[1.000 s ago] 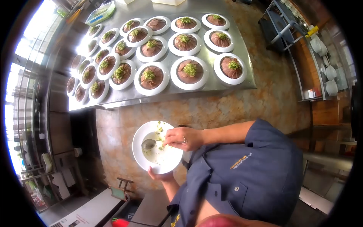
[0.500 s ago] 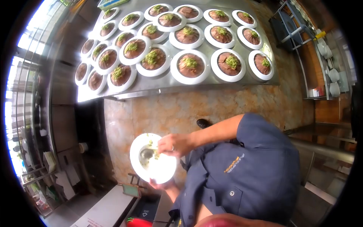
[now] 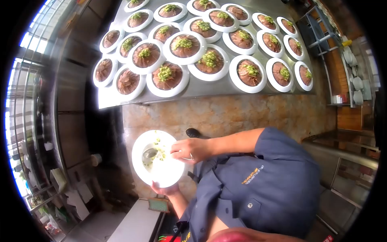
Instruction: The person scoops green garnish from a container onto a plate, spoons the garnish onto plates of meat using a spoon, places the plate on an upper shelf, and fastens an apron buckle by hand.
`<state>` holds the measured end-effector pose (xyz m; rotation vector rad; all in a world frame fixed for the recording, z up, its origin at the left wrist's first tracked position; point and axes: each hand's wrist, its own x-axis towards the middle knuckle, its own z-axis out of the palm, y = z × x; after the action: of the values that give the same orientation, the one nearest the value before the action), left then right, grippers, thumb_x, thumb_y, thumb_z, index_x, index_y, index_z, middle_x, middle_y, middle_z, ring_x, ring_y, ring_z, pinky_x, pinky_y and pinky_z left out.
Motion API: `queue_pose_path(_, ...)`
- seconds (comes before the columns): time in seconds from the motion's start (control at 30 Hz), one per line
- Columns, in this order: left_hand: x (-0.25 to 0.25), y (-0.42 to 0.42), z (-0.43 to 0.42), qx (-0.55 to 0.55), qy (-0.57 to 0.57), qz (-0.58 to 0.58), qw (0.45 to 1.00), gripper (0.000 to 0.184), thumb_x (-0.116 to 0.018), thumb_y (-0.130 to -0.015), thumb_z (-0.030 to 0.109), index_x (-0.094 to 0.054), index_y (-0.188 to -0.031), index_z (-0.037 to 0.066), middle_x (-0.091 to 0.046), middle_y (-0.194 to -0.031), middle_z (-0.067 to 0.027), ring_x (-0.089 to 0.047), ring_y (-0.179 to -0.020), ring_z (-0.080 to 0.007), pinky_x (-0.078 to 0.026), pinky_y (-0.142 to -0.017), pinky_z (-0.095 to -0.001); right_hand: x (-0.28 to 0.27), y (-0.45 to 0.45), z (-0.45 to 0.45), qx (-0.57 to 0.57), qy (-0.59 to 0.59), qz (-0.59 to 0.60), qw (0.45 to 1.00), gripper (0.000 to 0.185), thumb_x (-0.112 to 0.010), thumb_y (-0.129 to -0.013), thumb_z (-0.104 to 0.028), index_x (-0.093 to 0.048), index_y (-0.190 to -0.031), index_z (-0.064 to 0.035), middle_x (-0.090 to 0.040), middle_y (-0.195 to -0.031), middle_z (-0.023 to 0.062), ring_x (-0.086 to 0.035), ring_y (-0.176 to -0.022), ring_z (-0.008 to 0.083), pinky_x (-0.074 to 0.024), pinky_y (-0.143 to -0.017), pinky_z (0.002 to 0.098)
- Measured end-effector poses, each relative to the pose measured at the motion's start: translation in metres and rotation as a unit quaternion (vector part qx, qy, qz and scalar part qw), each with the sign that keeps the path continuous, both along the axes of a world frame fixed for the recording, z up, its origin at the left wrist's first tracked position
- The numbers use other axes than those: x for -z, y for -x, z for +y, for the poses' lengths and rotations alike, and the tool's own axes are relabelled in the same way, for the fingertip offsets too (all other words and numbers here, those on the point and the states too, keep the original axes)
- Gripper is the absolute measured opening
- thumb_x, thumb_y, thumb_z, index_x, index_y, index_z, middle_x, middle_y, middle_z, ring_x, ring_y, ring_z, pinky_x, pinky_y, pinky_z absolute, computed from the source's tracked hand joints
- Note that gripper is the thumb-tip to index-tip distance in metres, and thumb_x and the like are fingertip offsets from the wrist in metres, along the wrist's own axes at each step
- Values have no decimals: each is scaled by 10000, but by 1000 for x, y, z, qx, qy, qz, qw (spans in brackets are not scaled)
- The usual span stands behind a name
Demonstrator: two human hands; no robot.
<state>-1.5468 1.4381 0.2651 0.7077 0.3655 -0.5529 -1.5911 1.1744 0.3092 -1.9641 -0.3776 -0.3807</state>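
My left hand (image 3: 166, 188) supports a white wide-rimmed dish (image 3: 139, 171) from below, fingers at its near edge. Chopped green bits (image 3: 158, 144) cling inside the dish, which is partly washed out by glare. A metal spoon (image 3: 150, 153) has its bowl in the dish. My right hand (image 3: 191, 151), wearing a ring, is closed over the dish's right side, apparently around the spoon's handle, which hardly shows. Beyond stand several white plates of sliced meat (image 3: 184, 45), many topped with chopped greens. A few at the left, like this meat plate (image 3: 128, 82), show no greens.
The plates cover a steel table (image 3: 209, 86), some stacked on others' rims. Tiled floor (image 3: 225, 111) lies between me and the table. Shelves with white dishes (image 3: 358, 83) stand at right, a rack (image 3: 40, 193) at left, and a pale box top (image 3: 137, 220) below.
The view has shifted, so the table's plates appear farther right and closer. The dish and both hands sit slightly higher and left. My right hand has moved a little relative to the spoon's bowl.
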Motion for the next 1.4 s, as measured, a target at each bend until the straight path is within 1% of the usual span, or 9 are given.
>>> queue_pose_path(0.13,13,-66,69,-88,-217,8,972,795,-461,-863,443,-412,-1512,-14,-492,-1483,-226,-487,-1351,-403,-421,-1125,-516,4,-105,5,-112,-26,-12,993,280,-709,-847,-59,-657,-1122,-77,-619,-1079,134,-634,-1005,323,-557,-813,414)
queue_pose_path(0.2,-130,-116,35,95,-138,-106,980,872,-471,-823,433,-356,-1545,-42,-421,-1552,-267,-447,-1407,-442,-391,-1175,-550,-13,-163,24,-176,-19,-53,983,500,-782,-781,-190,-669,-1268,-195,-610,-1049,91,-645,-1000,306,-568,-858,416)
queue_pose_path(0.33,-95,-121,186,-32,-253,-83,963,725,-532,-860,325,-447,-1462,-68,-535,-1438,-260,-550,-1310,-398,-482,-1088,-510,-28,-251,128,-226,-54,-94,968,160,-706,-855,-244,-698,-866,-84,-663,-914,99,-669,-804,287,-551,-778,424)
queue_pose_path(0.6,-16,-346,306,-138,-255,-85,953,444,-527,-832,233,-643,-1115,-89,-715,-1080,-209,-703,-994,-346,-550,-942,-451,-41,-430,257,-145,89,-78,982,292,-746,-751,-126,-687,-1036,-106,-648,-987,50,-629,-942,254,-461,-879,418)
queue_pose_path(0.8,88,-499,338,-148,31,51,987,379,-572,-866,248,-631,-1080,-59,-707,-1005,-180,-697,-959,-319,-549,-921,-431,-11,-545,336,-111,244,-44,962,481,-782,-783,-159,-686,-1254,-145,-603,-956,2,-585,-901,206,-435,-849,396)
queue_pose_path(0.83,98,-501,345,-92,-261,-87,957,352,-583,-884,255,-631,-1056,-48,-691,-951,-152,-685,-907,-271,-552,-861,-397,-12,-558,353,-110,269,-26,957,538,-794,-786,-226,-674,-1308,-175,-586,-934,0,-584,-893,200,-426,-866,411)
queue_pose_path(0.93,83,-588,293,-97,-173,-29,980,218,-569,-934,227,-638,-913,21,-639,-846,-72,-636,-803,-176,-522,-724,-344,-6,-631,340,-48,271,6,961,513,-794,-777,-272,-683,-1268,-174,-580,-913,6,-585,-895,203,-427,-857,411)
queue_pose_path(1.07,69,-687,239,19,-80,20,996,534,-511,-899,312,-588,-1240,-92,-638,-1239,-208,-623,-1184,-315,-459,-1059,-413,12,-702,305,51,247,-61,966,309,-775,-775,-297,-687,-1021,-132,-597,-838,24,-602,-823,209,-452,-784,396)
queue_pose_path(1.4,59,-832,140,219,157,-71,960,636,-436,-960,425,-469,-1421,-11,-533,-1372,-157,-487,-1335,-301,-375,-1146,-442,17,-823,191,144,67,-71,985,164,-714,-863,-203,-662,-999,-126,-601,-794,28,-599,-769,224,-472,-731,370)
